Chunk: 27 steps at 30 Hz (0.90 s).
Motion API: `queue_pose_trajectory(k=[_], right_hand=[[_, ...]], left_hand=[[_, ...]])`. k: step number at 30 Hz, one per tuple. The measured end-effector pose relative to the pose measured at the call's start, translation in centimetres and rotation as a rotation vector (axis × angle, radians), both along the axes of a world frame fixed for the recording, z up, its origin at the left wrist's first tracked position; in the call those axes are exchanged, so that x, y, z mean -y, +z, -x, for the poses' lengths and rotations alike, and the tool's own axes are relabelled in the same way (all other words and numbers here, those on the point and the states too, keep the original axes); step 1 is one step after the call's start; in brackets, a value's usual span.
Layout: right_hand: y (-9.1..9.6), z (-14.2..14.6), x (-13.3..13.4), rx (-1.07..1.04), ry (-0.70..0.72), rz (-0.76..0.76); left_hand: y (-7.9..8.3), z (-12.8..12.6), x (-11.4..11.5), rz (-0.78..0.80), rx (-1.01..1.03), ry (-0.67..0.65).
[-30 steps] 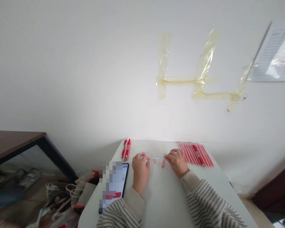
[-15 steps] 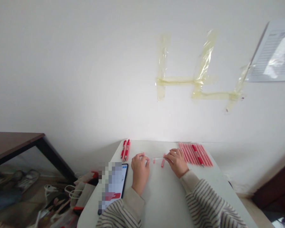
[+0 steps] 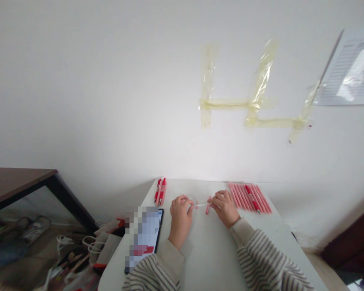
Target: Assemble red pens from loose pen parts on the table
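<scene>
A thin white pen refill (image 3: 202, 205) stretches sideways between my two hands, above the white table (image 3: 210, 250). My right hand (image 3: 225, 207) is closed, with thumb and fingertips pinching its right end. At the other end, my left hand (image 3: 181, 215) is closed too, its thumb and forefinger meeting the refill's tip; whether a small part hides inside those fingers I cannot see. Small pink pen parts (image 3: 207, 209) lie on the table beneath the refill, close to my right fingertips. Another tiny pink piece (image 3: 197, 205) is beside my left thumb.
A row of pink pens (image 3: 239, 196) with one red pen (image 3: 252, 198) on top lies at the back right. Several red and pink pens (image 3: 161, 192) are at the back left. A phone (image 3: 144, 240) rests by my left forearm. Bags and cables (image 3: 87, 250) crowd the floor at left.
My left hand has moved slightly right, closing the gap to the refill's left end. The refill has tilted a little, while my right hand has barely shifted.
</scene>
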State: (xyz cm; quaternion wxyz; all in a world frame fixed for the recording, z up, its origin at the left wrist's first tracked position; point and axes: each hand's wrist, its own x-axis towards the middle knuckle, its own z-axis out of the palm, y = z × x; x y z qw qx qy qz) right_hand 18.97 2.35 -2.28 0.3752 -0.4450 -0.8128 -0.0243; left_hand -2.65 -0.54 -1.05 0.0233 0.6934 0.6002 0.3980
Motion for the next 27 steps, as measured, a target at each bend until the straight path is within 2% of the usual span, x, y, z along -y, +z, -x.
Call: queue_pose_trajectory(k=[12,17,23,27], right_hand=[[1.0,0.2,1.0,0.028,-0.143,0.034],[1.0,0.2,0.9,0.028,-0.158,0.044],[1.1,-0.1,0.9,0.003,-0.228,-0.049],[1.0,-0.1,0.8,0.014,-0.261,-0.103]], left_hand=[[-0.9,0.2,-0.5,-0.038,-0.049,0.013],[-0.3,0.2,-0.2,-0.012,-0.099,0.057],[1.3,0.8,0.8,0.016,-0.325,0.265],[1.6,1.0,1.0,0.024,-0.392,0.392]])
